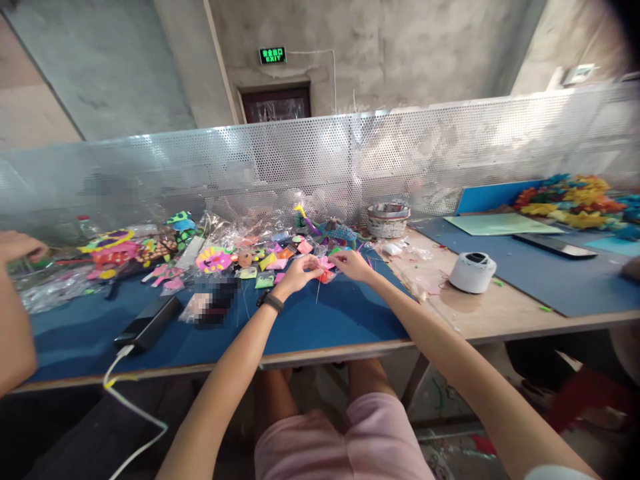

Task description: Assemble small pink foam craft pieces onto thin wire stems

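Note:
Above the blue mat (pixel 300 333), my left hand (pixel 299 275), with a dark wristband, is pinched at the edge of a small pink piece (pixel 325 262). My right hand (pixel 353 265) pinches the other side of it from the right. A thin wire or thread (pixel 318 291) hangs down by the left fingertips. Just under the pink piece lies an orange-red packet (pixel 327 275). Small coloured packets, among them a green one (pixel 265 281), lie left of my hands. Behind them stands a blue and purple dinosaur-like figure (pixel 335 231). The piece's exact kind is too small to tell.
Colourful foam-like figures (pixel 214 259) and clear plastic bags crowd the left. A black power bank (pixel 149 323) with a white cable lies near the front edge. Rightward are a woven basket (pixel 389 221) and a white roll (pixel 473 272). Another person's arm (pixel 15 320) reaches in at left.

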{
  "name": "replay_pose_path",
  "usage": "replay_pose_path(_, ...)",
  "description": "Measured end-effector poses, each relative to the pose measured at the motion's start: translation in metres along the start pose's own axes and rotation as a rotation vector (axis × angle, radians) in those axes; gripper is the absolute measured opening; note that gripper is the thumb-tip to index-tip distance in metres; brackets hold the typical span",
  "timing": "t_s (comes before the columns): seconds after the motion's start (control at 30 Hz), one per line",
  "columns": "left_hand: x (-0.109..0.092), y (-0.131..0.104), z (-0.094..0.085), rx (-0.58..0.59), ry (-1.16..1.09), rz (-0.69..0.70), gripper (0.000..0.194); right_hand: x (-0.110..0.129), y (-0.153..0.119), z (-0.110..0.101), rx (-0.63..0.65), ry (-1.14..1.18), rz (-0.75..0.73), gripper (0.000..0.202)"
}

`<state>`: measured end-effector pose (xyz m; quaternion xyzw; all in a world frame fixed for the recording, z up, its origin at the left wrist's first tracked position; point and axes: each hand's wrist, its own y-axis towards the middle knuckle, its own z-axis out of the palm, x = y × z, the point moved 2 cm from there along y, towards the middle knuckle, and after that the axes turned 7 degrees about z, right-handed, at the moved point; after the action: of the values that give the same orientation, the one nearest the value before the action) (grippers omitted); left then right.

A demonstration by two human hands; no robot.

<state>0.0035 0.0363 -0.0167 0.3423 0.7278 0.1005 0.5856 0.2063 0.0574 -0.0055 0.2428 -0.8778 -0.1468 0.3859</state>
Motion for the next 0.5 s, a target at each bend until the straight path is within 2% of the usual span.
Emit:
replay_pose_path(0.1,-0.0016,-0.0010,0.0010,-0.005,-0.033,-0.040,0.034,-0.0018,0.0003,0.0014,0.006,0.001,0.001,0.029)
replay_pose_path(0.23,-0.0001,-0.0006,0.0025,-0.040,-0.041,-0.076,0.036,-0.0029,-0.0006,0.0007,-0.052,-0.060,-0.023,0.031)
replay_pose_path(0.33,0.0014,0.0007,0.0034,-0.050,-0.027,-0.069,0.037,-0.0033,-0.0007,0.0004,-0.065,-0.074,-0.029,0.033)
replay_pose_path(0.5,-0.0002,-0.0001,0.0027,0.003,0.073,-0.017,0.032,-0.0074,0.0016,0.0018,-0.049,-0.066,-0.005,0.033)
